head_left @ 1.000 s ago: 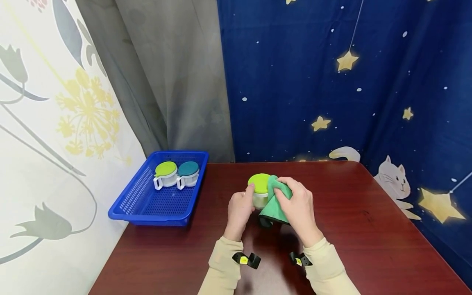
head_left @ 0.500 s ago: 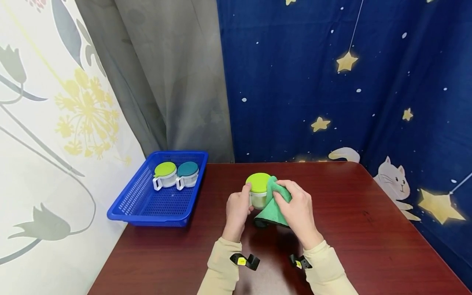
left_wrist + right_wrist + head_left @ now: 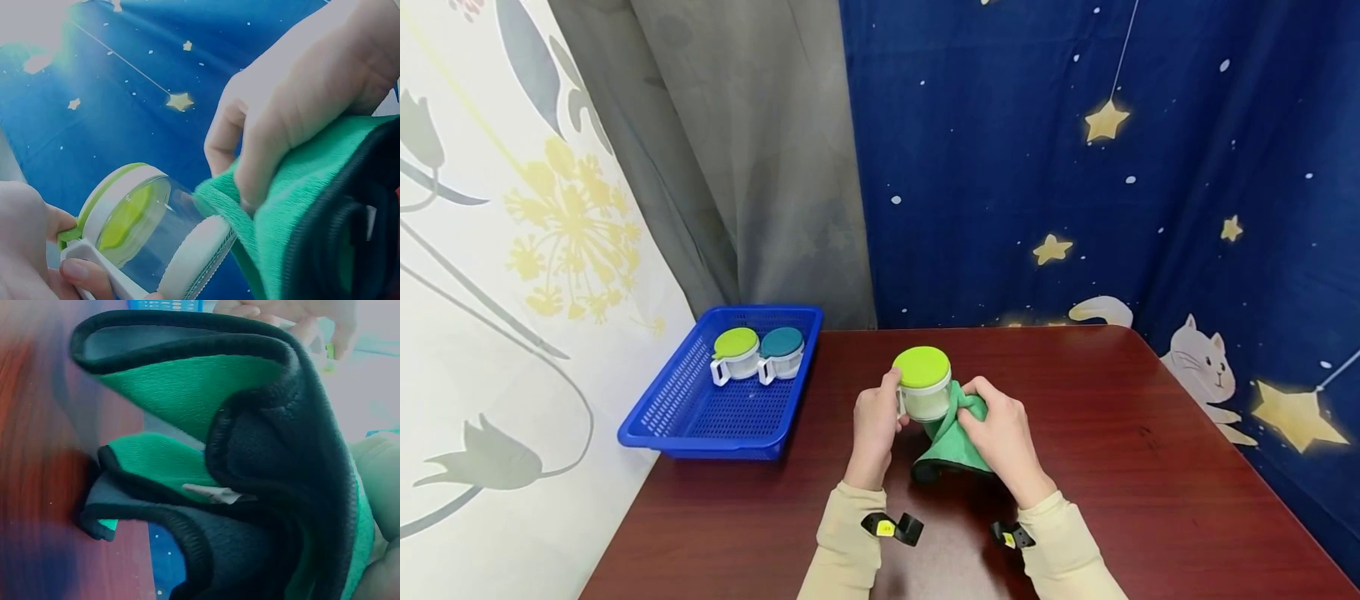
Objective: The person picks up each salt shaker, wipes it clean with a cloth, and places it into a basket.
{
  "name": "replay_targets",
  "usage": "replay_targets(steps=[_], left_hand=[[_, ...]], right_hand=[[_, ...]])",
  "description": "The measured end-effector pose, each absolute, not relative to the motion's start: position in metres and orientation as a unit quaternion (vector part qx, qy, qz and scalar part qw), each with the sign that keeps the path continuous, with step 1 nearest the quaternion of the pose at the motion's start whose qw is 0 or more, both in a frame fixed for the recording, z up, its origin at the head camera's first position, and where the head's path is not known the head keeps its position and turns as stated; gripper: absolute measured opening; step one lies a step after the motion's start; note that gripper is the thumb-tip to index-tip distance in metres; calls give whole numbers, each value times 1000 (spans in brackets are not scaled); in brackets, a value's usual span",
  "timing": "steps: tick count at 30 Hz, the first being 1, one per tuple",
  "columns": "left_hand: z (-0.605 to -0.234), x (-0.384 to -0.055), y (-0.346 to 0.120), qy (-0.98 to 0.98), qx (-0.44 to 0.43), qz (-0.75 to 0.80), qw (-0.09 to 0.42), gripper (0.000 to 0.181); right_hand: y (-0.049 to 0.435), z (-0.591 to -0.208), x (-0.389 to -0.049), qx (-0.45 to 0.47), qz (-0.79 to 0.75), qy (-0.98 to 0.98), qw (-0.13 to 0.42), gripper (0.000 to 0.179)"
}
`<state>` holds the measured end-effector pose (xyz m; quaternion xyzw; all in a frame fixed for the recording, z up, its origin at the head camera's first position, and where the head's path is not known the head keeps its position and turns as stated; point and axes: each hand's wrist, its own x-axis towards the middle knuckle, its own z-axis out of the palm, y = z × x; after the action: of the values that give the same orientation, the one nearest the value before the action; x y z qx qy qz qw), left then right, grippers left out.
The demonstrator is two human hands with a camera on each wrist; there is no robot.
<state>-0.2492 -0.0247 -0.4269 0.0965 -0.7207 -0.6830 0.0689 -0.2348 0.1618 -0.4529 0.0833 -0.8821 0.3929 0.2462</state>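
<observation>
My left hand (image 3: 874,427) grips a clear seasoning jar (image 3: 925,403) by its white handle, thumb at the edge of the lime-green lid (image 3: 922,367). The jar is held above the table, and the left wrist view shows its clear wall (image 3: 172,215) and white base (image 3: 195,256). Between thumb and fingers, my right hand (image 3: 1002,429) pinches a green cloth (image 3: 957,443) with a dark edge. A fold of the cloth touches the jar's lower right side near the base. In the right wrist view the hanging cloth (image 3: 169,387) covers most of the jar.
At the table's left stands a blue plastic basket (image 3: 718,448). Inside are a jar with a green lid (image 3: 735,342) and a jar with a teal lid (image 3: 782,342), side by side. The reddish-brown table (image 3: 1120,467) reaches back to the curtains.
The jar has risen slightly and shifted left, toward the camera, with my left hand. My right hand has brought the cloth from beside the lid down to the jar's lower side.
</observation>
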Motion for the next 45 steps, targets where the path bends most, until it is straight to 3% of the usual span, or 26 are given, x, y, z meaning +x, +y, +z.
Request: replay_targets(steps=[20, 33, 45], left_hand=[[-433, -250, -29, -752, 77, -650, 75, 68], [-439, -246, -27, -781, 70, -620, 37, 63], [-439, -246, -31, -746, 50, -663, 33, 62]], right_hand=[[166, -450, -230, 82, 430, -867, 239, 27], [174, -416, -228, 110, 468, -845, 234, 24], [174, -417, -228, 116, 458, -846, 247, 24]])
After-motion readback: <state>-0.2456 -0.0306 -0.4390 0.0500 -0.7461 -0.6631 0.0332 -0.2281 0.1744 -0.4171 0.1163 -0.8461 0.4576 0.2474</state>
